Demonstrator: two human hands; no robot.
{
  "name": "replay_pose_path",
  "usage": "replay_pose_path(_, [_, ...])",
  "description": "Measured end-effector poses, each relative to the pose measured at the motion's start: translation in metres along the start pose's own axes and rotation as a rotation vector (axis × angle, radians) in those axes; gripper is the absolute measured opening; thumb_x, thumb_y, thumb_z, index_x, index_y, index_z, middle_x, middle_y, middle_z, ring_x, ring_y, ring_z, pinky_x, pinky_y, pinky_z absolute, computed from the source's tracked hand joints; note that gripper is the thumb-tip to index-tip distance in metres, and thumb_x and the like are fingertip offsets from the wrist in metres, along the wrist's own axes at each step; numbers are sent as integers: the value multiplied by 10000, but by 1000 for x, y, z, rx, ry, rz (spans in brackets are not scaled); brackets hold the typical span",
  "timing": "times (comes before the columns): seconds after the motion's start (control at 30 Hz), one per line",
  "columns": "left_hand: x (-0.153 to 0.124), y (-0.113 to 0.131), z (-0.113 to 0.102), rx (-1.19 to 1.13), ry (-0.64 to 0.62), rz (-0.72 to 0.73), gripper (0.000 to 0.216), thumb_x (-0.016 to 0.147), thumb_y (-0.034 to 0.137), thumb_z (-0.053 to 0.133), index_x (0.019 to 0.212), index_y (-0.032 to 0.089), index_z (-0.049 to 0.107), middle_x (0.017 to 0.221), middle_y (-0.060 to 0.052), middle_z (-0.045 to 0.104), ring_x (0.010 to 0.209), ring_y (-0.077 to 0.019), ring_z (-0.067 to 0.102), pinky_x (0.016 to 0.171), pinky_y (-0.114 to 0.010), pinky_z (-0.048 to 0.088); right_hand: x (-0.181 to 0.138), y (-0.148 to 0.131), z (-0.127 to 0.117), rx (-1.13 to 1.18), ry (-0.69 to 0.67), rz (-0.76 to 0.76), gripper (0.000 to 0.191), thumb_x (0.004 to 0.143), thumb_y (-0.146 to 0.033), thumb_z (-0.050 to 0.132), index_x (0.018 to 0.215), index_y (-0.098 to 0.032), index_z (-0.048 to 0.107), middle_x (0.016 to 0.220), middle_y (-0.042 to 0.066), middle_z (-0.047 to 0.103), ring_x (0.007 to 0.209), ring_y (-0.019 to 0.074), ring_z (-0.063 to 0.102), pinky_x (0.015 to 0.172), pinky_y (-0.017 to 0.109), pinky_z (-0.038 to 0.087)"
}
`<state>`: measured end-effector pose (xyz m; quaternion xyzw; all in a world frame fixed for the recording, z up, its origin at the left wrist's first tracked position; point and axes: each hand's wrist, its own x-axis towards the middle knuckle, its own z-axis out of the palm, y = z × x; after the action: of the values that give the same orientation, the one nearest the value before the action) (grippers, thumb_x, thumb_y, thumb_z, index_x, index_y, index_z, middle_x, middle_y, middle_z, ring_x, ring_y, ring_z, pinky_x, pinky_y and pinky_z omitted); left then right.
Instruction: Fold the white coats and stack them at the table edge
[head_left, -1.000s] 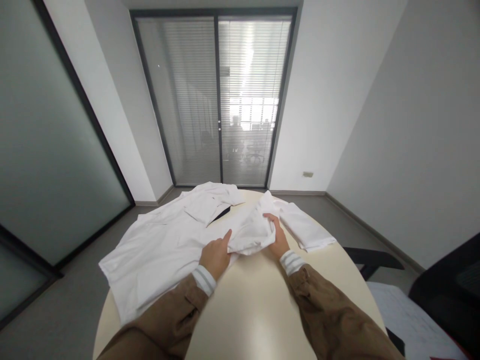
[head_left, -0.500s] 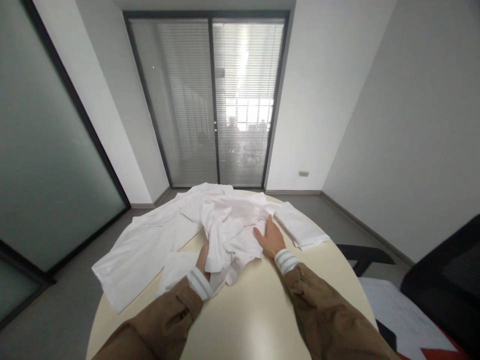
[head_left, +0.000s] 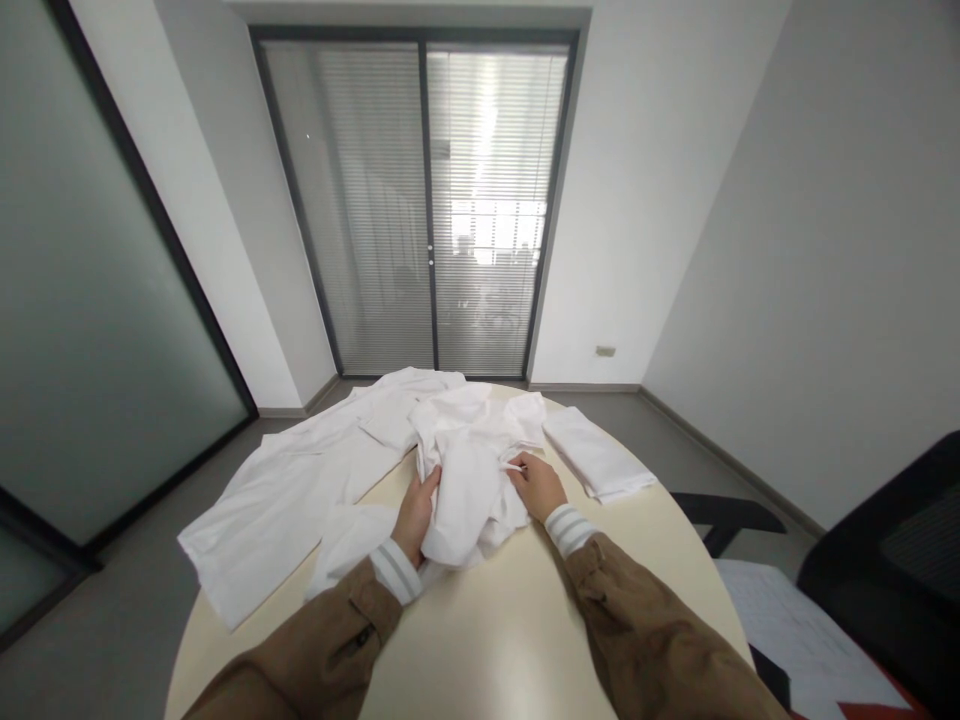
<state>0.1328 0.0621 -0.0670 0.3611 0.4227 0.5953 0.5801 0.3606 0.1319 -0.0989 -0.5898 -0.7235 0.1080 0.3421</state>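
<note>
A crumpled white garment [head_left: 469, 490] lies bunched in the middle of the round table, between my two hands. My left hand [head_left: 417, 512] is closed on its left side, thumb on top of the fabric and the other fingers hidden beneath. On the right side, my right hand [head_left: 540, 487] pinches a small fold of the same cloth between thumb and fingers. Left of it, more white clothing [head_left: 292, 510] is spread flat. A neatly folded white cloth [head_left: 598, 455] rests beyond my right hand, near the table's right edge.
The round cream table [head_left: 487, 650] carries all the cloth. To the right stands a black chair [head_left: 885, 560], with papers [head_left: 787, 610] and something red on its seat. Behind the table is a glass partition with blinds [head_left: 420, 220].
My right hand has gone from lying spread on the garment to pinching it. My left hand has come up with its thumb over the fabric. The bunched cloth has changed shape.
</note>
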Motion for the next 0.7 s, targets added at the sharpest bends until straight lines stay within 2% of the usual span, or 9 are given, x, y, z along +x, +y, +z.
replay_pose_path(0.07, [1,6,-2,-37,30,7,567,898,469,608,1370,165,523,1319,-135,636,1177,-280,629,1038,-417,484,3,2,-3,85,129,27,138,858,-288,537,902,-225,652,877,41,707,828,228,652,774,347,485])
replay_pose_path(0.17, [1,17,-5,8,116,113,495,900,439,609,1318,176,576,1359,-106,614,1281,-269,551,1127,-403,389,9,4,-8,235,341,6,199,848,-270,501,964,-201,647,961,74,696,907,242,638,855,384,483])
replay_pose_path(0.27, [2,23,-9,104,163,213,464,889,385,606,1304,175,600,1372,-84,608,1352,-259,479,1174,-373,313,15,5,-13,349,457,-100,209,790,-175,459,872,-194,650,977,90,657,973,245,610,931,411,464])
replay_pose_path(0.33, [3,21,-11,179,130,226,466,881,347,589,1308,161,601,1385,-88,597,1358,-263,472,1175,-379,309,17,7,-14,384,475,-151,232,731,-115,426,769,-202,638,970,90,632,1005,242,601,969,416,449])
replay_pose_path(0.4, [5,16,-13,268,72,198,487,874,304,560,1333,142,583,1410,-100,574,1357,-268,474,1172,-394,311,18,10,-12,392,474,-156,255,695,-99,410,749,-201,637,1005,96,623,1051,243,592,1013,425,427])
replay_pose_path(0.5, [6,10,-17,425,23,176,601,837,224,538,1429,134,488,1480,-98,501,1397,-256,423,1188,-389,278,18,20,-5,418,488,16,373,698,-154,474,1033,-181,637,1124,120,622,1093,263,589,1026,445,431])
replay_pose_path(0.6, [7,8,-20,571,-6,211,700,784,167,532,1475,136,433,1525,-80,444,1435,-237,364,1200,-356,251,17,33,4,491,445,295,669,682,-259,624,1329,-168,481,1223,158,612,1056,284,619,952,441,497])
replay_pose_path(0.63, [8,9,-20,599,-32,217,694,774,159,522,1463,131,454,1514,-79,460,1428,-238,377,1198,-358,258,16,36,6,499,408,339,713,666,-276,655,1348,-171,474,1236,161,615,1048,287,627,940,437,508])
replay_pose_path(0.7, [7,10,-20,619,-110,228,642,764,157,499,1404,123,533,1457,-81,528,1391,-248,434,1190,-383,282,16,39,8,468,322,316,638,662,-261,646,1289,-176,561,1223,145,641,1055,288,633,961,439,503])
